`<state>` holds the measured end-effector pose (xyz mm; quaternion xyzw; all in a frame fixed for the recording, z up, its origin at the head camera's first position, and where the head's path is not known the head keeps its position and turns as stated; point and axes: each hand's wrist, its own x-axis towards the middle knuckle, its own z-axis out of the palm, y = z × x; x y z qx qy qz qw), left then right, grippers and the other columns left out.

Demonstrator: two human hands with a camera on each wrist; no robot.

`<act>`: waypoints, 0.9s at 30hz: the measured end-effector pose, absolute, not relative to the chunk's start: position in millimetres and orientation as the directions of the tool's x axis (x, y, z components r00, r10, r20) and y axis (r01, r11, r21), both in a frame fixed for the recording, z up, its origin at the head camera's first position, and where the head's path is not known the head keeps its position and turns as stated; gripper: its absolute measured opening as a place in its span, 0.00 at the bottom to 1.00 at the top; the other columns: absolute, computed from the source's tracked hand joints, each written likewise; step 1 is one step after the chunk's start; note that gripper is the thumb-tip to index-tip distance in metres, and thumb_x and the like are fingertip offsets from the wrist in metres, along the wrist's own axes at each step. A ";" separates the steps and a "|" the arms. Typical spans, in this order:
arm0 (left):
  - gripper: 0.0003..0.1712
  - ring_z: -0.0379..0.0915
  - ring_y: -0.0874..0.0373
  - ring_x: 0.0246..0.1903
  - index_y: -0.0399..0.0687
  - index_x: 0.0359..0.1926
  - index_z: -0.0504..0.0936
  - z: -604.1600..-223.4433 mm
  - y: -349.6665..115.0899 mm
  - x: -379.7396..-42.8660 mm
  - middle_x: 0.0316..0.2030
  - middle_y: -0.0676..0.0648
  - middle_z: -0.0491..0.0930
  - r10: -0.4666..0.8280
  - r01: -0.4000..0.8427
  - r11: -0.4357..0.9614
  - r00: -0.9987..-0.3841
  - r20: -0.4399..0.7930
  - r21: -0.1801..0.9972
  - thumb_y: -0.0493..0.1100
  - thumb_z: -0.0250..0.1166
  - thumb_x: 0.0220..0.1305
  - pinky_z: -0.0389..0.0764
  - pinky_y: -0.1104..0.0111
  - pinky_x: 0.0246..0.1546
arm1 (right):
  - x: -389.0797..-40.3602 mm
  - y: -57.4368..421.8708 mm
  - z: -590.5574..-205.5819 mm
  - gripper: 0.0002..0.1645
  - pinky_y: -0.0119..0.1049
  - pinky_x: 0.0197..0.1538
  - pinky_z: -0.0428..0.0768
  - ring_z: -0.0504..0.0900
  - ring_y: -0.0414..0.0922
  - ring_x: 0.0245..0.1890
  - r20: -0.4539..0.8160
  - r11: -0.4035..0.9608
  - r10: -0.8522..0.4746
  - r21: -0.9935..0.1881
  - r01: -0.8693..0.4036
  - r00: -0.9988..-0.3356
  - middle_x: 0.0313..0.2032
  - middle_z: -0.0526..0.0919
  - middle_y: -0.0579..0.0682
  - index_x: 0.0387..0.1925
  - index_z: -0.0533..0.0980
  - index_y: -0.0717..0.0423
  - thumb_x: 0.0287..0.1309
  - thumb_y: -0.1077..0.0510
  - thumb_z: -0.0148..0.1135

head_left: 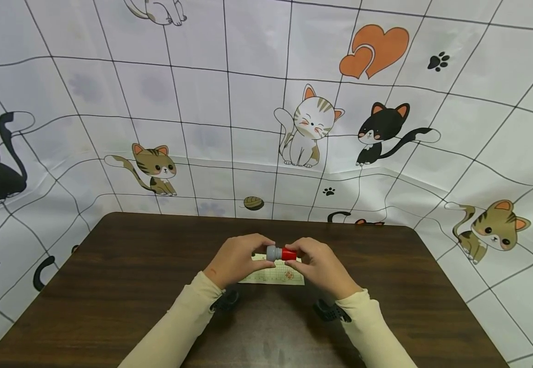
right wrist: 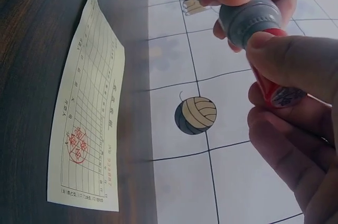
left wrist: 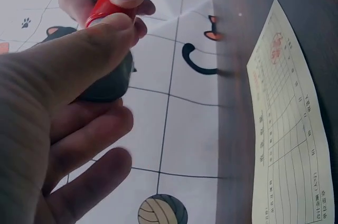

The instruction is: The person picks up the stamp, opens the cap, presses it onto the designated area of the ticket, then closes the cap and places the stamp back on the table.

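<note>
A small stamp with a grey part [right wrist: 251,18] and a red part [head_left: 289,254] lies sideways in the air between the two hands. My left hand [head_left: 236,259] pinches the grey end between thumb and fingers. From the other side my right hand [head_left: 325,266] pinches the red end; its flat face [right wrist: 288,96] bears dark characters in the right wrist view. Below the hands, a pale yellow printed form [head_left: 271,276] lies on the table. One end of the form carries a round red stamp mark [right wrist: 78,145]. In the head view, the hands and stamp cover part of the paper.
The dark brown wooden table [head_left: 156,255] extends around the paper. Behind it hangs a white gridded sheet [head_left: 257,102] printed with cats, paws and hearts. Dark bands [head_left: 332,310] circle both wrists at the cream sleeves [head_left: 183,317].
</note>
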<state>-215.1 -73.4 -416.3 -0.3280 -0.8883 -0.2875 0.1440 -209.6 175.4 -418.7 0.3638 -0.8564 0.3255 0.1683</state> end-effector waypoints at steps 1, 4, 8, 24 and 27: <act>0.26 0.84 0.63 0.40 0.50 0.54 0.87 -416.8 -73.0 -215.2 0.46 0.53 0.88 0.489 0.664 0.623 -0.743 0.457 0.413 0.52 0.81 0.55 0.86 0.67 0.46 | -209.6 175.2 -418.7 0.20 0.37 0.36 0.86 0.81 0.44 0.33 0.516 0.526 -0.501 -0.456 -0.718 -0.694 0.40 0.86 0.47 0.48 0.84 0.58 0.53 0.64 0.80; 0.26 0.84 0.63 0.40 0.50 0.53 0.87 -417.4 -72.1 -215.7 0.45 0.53 0.88 0.472 0.662 0.620 -0.744 0.473 0.422 0.52 0.81 0.55 0.86 0.66 0.45 | -209.6 174.9 -418.7 0.19 0.39 0.36 0.86 0.80 0.40 0.32 0.501 0.529 -0.478 -0.491 -0.692 -0.721 0.39 0.85 0.47 0.47 0.84 0.58 0.53 0.64 0.80; 0.27 0.85 0.59 0.45 0.49 0.57 0.86 -416.8 -72.1 -215.9 0.50 0.51 0.88 0.486 0.656 0.601 -0.753 0.442 0.456 0.49 0.80 0.57 0.86 0.63 0.50 | -209.8 174.6 -418.4 0.20 0.44 0.39 0.88 0.82 0.42 0.36 0.491 0.519 -0.487 -0.503 -0.691 -0.723 0.42 0.86 0.48 0.48 0.83 0.58 0.53 0.66 0.79; 0.26 0.86 0.58 0.46 0.48 0.55 0.88 -415.9 -70.5 -215.2 0.48 0.51 0.89 0.486 0.658 0.597 -0.752 0.445 0.459 0.49 0.80 0.56 0.86 0.62 0.50 | -209.6 175.3 -418.7 0.20 0.32 0.39 0.86 0.84 0.39 0.36 0.466 0.509 -0.488 -0.535 -0.674 -0.738 0.43 0.87 0.50 0.49 0.84 0.58 0.53 0.65 0.79; 0.27 0.86 0.55 0.50 0.46 0.59 0.86 -416.3 -71.2 -215.3 0.51 0.49 0.88 0.513 0.659 0.583 -0.752 0.414 0.475 0.47 0.78 0.59 0.85 0.60 0.54 | -210.8 175.7 -419.6 0.21 0.33 0.39 0.85 0.83 0.40 0.37 0.471 0.517 -0.515 -0.495 -0.698 -0.716 0.44 0.87 0.49 0.50 0.84 0.57 0.53 0.65 0.79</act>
